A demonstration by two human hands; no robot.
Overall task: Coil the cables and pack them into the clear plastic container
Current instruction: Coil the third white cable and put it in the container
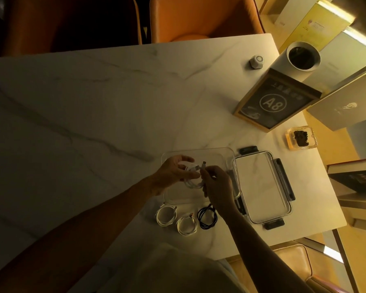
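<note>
Cable work is seen at lower centre of the frame, above the clear container (199,152), which sits open on the marble bench (82,106) near its lower-right edge. A white cable (191,182), partly coiled, is held over the container's interior by both hands. L hand (171,173): grip curled round the loops, palm turned up, thumb side toward frame top. R hand (217,187): grip pinched narrow on the cable end, w/ the plug tip (204,163) sticking up between the two hands.

Just below the container, toward the bench's near edge, three finished coils are laid in a row: white coil (165,215) at left, second white coil (187,226) in the middle, black coil (207,217) at right, close together; whether they touch cannot be told. The black one is partly crossed by the R forearm.

Lid (264,187) w/ dark latches is laid flat immediately right of the container, edges about touching, its lower corner near the bench edge.

Upper right is crowded: a framed "A8" sign (273,104), a white cylinder (300,58), a small white knob-like object (256,61), and a glass ashtray (301,138) close to the R edge. Wide bare marble is left across the frame's left and centre. Orange chairs (199,17) are pushed in along the far edge.
</note>
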